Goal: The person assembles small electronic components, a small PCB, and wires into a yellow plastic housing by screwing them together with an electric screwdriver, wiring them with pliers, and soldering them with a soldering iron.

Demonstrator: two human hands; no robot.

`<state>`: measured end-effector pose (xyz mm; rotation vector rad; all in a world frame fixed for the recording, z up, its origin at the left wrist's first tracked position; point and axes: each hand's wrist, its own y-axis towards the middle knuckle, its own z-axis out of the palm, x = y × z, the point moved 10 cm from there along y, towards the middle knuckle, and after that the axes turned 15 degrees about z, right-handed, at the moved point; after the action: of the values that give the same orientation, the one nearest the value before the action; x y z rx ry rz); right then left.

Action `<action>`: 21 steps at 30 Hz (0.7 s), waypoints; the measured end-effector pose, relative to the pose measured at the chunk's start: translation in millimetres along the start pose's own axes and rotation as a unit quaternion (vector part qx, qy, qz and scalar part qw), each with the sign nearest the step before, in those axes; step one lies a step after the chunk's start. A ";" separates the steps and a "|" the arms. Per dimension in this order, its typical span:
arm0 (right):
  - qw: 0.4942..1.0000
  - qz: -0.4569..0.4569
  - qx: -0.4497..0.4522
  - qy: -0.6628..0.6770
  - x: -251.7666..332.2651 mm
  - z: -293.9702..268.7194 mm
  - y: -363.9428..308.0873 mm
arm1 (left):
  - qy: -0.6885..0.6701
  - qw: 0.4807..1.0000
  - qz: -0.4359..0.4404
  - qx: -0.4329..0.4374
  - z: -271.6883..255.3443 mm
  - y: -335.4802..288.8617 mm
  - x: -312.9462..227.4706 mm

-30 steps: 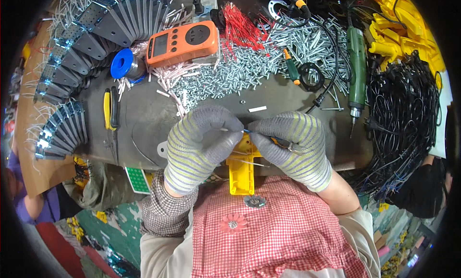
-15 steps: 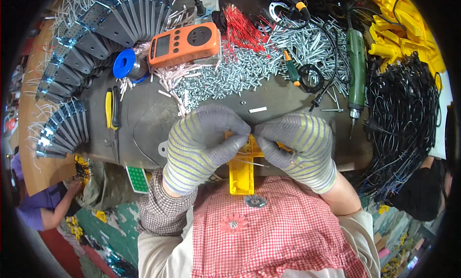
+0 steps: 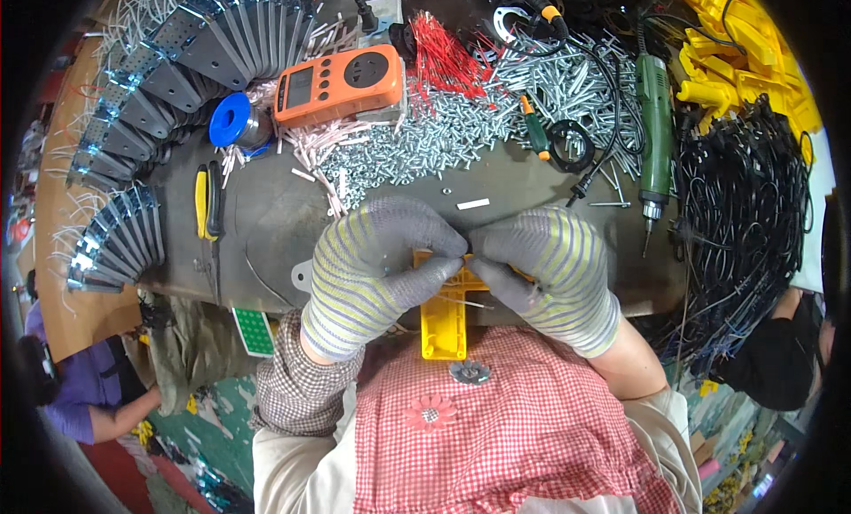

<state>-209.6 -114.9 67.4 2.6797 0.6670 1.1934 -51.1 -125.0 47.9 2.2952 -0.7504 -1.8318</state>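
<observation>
My left hand [image 3: 383, 270], in a grey-palmed glove with yellow stripes, is closed in a pinch. My right hand [image 3: 548, 274], gloved the same way, is pinched too, its fingertips meeting the left ones. Whatever lies between the fingertips is too small and covered to make out. Right below them is a yellow plastic housing [image 3: 444, 328], its long open part pointing toward my checked apron and its upper part mostly hidden by the gloves. A thin pale wire [image 3: 477, 305] sticks out across the housing between my hands.
Beyond my hands lie heaped screws and nuts [image 3: 417, 146], an orange meter [image 3: 339, 86], red wires [image 3: 443, 57] and a solder spool [image 3: 232, 122]. Pliers [image 3: 209, 204] and grey metal brackets [image 3: 120, 235] are left; a green electric screwdriver [image 3: 654, 133], black cables [image 3: 740, 221] and yellow housings [image 3: 753, 44] right.
My hands stay almost in place, with only a slight shift at the pinched fingertips. At the far left, another person's arm has moved lower.
</observation>
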 end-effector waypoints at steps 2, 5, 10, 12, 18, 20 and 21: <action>0.959 0.121 0.048 0.250 -17.1 2.5 2.3 | 0.002 1.000 -0.028 0.001 -0.8 0.6 1.1; 0.932 0.110 0.107 0.327 -24.3 12.3 -4.4 | -0.014 0.997 -0.070 0.021 5.1 -1.0 7.6; 0.954 0.048 0.073 0.288 -17.1 2.6 -2.4 | 0.000 0.997 -0.066 0.044 16.1 4.6 6.6; 0.920 0.113 0.097 0.361 -28.9 6.7 -4.6 | -0.008 0.996 -0.072 0.046 17.9 6.6 7.1; 0.992 -0.039 0.018 0.119 -3.8 -18.0 -1.4 | -0.008 0.999 -0.052 0.015 19.0 12.6 -1.0; 0.944 0.100 0.100 0.297 -25.8 -12.9 -4.5 | 0.007 0.999 -0.044 -0.001 15.8 13.4 -2.7; 0.944 0.100 0.101 0.298 -30.3 -10.5 -5.7 | 0.005 1.000 -0.031 0.000 15.5 14.7 -4.3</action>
<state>-237.0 -124.0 52.4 2.5769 0.6178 2.1404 -70.8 -132.5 53.2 2.3514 -0.6840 -1.8439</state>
